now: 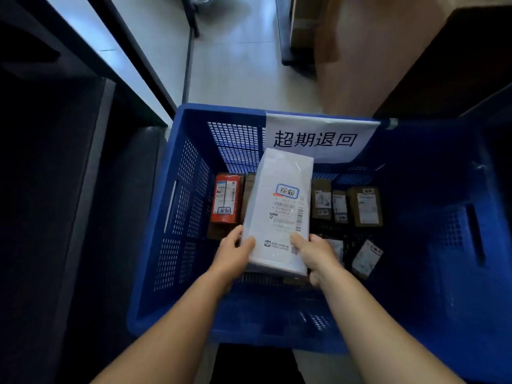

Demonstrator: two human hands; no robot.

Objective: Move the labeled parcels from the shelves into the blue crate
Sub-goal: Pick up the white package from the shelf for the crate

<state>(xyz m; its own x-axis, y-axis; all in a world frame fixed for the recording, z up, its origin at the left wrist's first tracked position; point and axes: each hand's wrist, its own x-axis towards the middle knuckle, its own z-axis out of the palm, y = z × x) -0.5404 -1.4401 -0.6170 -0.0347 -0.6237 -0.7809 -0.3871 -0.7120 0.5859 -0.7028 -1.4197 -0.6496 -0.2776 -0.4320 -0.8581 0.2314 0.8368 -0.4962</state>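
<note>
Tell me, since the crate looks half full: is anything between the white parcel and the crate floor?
Yes. The white parcel, held in both hands' grip over the blue crate, hangs above a brown box beside the red parcel.

Both hands, left hand [235, 252] and right hand [314, 254], hold a white parcel [278, 209] over the blue crate [443, 189].

A blue crate [177, 217] stands on the pale tiled floor [243, 65], holding labeled parcels [225, 198].

white sign [318, 139] on blue crate [155, 217] reads 超期退回
</note>
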